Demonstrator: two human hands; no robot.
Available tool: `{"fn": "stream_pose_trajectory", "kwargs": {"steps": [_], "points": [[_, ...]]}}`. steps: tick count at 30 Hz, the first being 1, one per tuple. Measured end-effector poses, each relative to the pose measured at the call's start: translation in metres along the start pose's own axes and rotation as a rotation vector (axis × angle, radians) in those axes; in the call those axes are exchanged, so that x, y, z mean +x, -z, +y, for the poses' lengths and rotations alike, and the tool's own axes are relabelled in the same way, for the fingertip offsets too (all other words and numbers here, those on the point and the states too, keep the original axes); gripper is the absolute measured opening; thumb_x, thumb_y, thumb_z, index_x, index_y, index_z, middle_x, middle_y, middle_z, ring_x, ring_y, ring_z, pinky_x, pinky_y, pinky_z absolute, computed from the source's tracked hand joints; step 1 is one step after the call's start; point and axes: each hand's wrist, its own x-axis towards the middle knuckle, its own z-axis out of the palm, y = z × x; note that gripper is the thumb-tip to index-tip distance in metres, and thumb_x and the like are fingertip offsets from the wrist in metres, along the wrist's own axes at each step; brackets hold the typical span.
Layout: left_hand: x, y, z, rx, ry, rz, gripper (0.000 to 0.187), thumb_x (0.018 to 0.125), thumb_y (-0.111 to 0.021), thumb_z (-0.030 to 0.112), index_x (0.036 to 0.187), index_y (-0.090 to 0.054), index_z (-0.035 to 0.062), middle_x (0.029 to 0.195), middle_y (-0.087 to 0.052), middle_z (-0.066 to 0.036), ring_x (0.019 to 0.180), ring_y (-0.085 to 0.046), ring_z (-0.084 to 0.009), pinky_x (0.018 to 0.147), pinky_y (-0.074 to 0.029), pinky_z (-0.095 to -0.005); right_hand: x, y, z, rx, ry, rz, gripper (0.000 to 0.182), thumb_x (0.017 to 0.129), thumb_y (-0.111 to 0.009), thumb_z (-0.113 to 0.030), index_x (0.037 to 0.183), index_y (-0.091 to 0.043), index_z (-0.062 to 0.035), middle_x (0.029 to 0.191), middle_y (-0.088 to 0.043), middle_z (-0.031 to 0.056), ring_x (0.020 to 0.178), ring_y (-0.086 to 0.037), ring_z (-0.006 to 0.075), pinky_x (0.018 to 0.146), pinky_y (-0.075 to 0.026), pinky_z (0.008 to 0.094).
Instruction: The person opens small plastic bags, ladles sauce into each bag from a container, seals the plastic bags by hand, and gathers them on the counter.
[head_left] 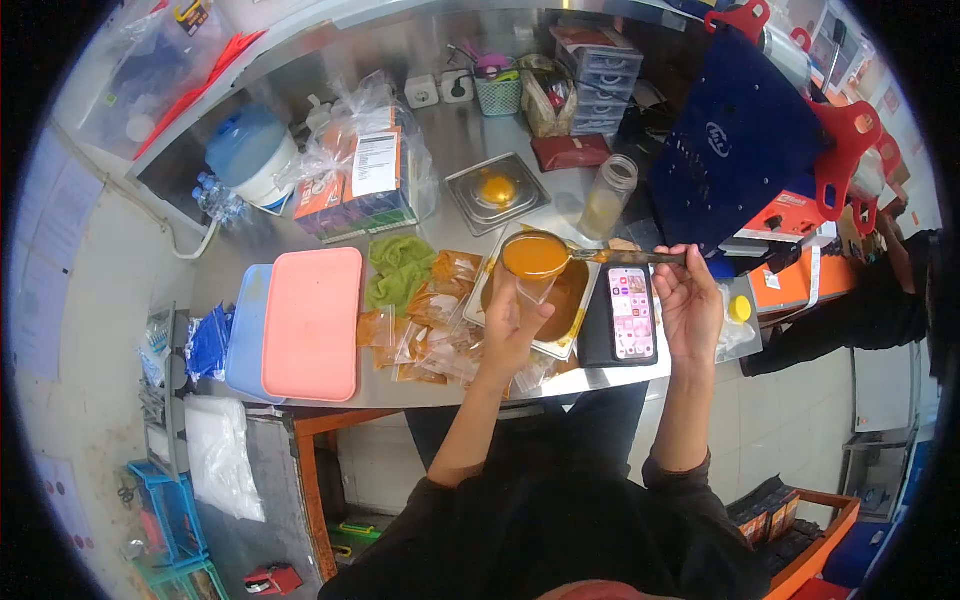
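My right hand [690, 300] grips the dark handle of a ladle [537, 256] full of orange-brown sauce. The ladle's bowl is over the near-left part of a square metal container [575, 300] of brown sauce. Just beneath the bowl, my left hand [515, 330] holds a small clear plastic bag [537, 289], its fingers closed on it. Several filled sauce bags [430, 325] lie left of the container, beside a green cloth [398, 270]. A lit phone [631, 312] on a dark case is between the container and my right hand.
Pink [312, 325] and blue [246, 330] lids lie at the left. Behind are a metal lid [497, 193], a clear jar [608, 198], a plastic-wrapped box [365, 180] and small drawers [604, 85]. At the far right, another person [850, 300] is partly visible.
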Motion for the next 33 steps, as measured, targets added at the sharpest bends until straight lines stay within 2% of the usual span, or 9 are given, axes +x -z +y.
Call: {"fn": "stream_pose_trajectory", "kwargs": {"steps": [2,4,10,15,26,29,30,32,33], "points": [[0.000,0.000,0.000,0.051,-0.058,0.015,0.059,0.091,-0.069,0.018,0.140,-0.043,-0.0043,0.138,-0.050,-0.009,0.130,-0.045,-0.0182,0.111,-0.030,-0.0320,-0.001,0.000,-0.001,-0.024,0.024,-0.024,0.024,0.102,-0.050,-0.021,0.101,-0.057,0.0022,0.100,-0.066,0.0206,0.082,-0.068,0.0196,0.075,-0.060,0.0293],[0.000,0.001,0.000,-0.011,-0.046,-0.010,0.063,0.090,-0.068,0.014,0.141,-0.037,-0.0065,0.147,-0.034,-0.013,0.137,-0.036,-0.0224,0.115,-0.024,-0.0334,-0.003,0.001,-0.002,-0.031,0.034,-0.033,0.025,0.103,-0.049,-0.022,0.101,-0.057,0.0023,0.101,-0.066,0.0205,0.082,-0.068,0.0197,0.075,-0.060,0.0294],[-0.003,-0.003,-0.001,-0.025,-0.042,0.071,0.064,0.091,-0.069,0.014,0.142,-0.037,-0.0066,0.145,-0.036,-0.013,0.138,-0.035,-0.0230,0.116,-0.024,-0.0342,-0.007,-0.001,-0.005,-0.056,0.070,-0.054,0.026,0.103,-0.048,-0.023,0.103,-0.056,0.0020,0.103,-0.065,0.0203,0.083,-0.068,0.0200,0.076,-0.060,0.0294],[0.001,-0.009,0.013,-0.018,-0.078,-0.008,0.063,0.092,-0.068,0.016,0.142,-0.037,-0.0065,0.144,-0.038,-0.012,0.137,-0.037,-0.0227,0.114,-0.026,-0.0336,-0.011,-0.003,-0.008,-0.076,0.125,-0.074,0.027,0.104,-0.048,-0.025,0.103,-0.055,0.0017,0.103,-0.065,0.0205,0.083,-0.069,0.0196,0.075,-0.060,0.0292],[0.000,-0.007,0.006,-0.031,-0.039,0.013,0.062,0.093,-0.067,0.018,0.142,-0.038,-0.0072,0.147,-0.035,-0.014,0.136,-0.039,-0.0238,0.113,-0.028,-0.0337,-0.029,-0.018,-0.006,-0.246,0.422,-0.115,0.029,0.104,-0.045,-0.029,0.103,-0.053,-0.0009,0.102,-0.063,0.0192,0.081,-0.067,0.0183,0.074,-0.057,0.0310],[-0.002,-0.008,0.008,-0.094,0.063,0.032,0.062,0.093,-0.066,0.017,0.142,-0.038,-0.0078,0.149,-0.032,-0.015,0.137,-0.039,-0.0236,0.113,-0.029,-0.0340,-0.032,-0.016,-0.005,-0.297,0.521,-0.175,0.030,0.105,-0.043,-0.030,0.103,-0.050,-0.0008,0.100,-0.062,0.0199,0.080,-0.067,0.0199,0.074,-0.056,0.0313],[-0.001,-0.009,0.007,0.001,0.006,0.062,0.061,0.095,-0.065,0.025,0.140,-0.040,-0.0072,0.124,-0.045,-0.006,0.104,-0.041,-0.0125,0.088,-0.033,-0.0258,-0.034,-0.016,-0.004,-0.297,0.518,-0.172,0.030,0.105,-0.043,-0.030,0.103,-0.050,-0.0008,0.100,-0.062,0.0199,0.080,-0.067,0.0199,0.074,-0.056,0.0313],[-0.002,-0.010,0.007,0.097,-0.047,0.090,0.061,0.096,-0.063,0.032,0.139,-0.042,-0.0066,0.099,-0.057,0.004,0.072,-0.044,-0.0014,0.062,-0.036,-0.0176,-0.038,-0.017,-0.003,-0.349,0.637,-0.203,0.030,0.105,-0.042,-0.030,0.104,-0.048,-0.0002,0.098,-0.062,0.0207,0.077,-0.066,0.0230,0.072,-0.057,0.0333],[-0.003,-0.010,0.009,0.046,0.000,0.076,0.060,0.096,-0.063,0.026,0.141,-0.040,-0.0073,0.125,-0.043,-0.006,0.104,-0.041,-0.0131,0.088,-0.033,-0.0268,-0.039,-0.015,-0.002,-0.350,0.636,-0.200,0.030,0.105,-0.042,-0.030,0.104,-0.048,-0.0002,0.098,-0.062,0.0207,0.077,-0.066,0.0230,0.072,-0.057,0.0333]]}}
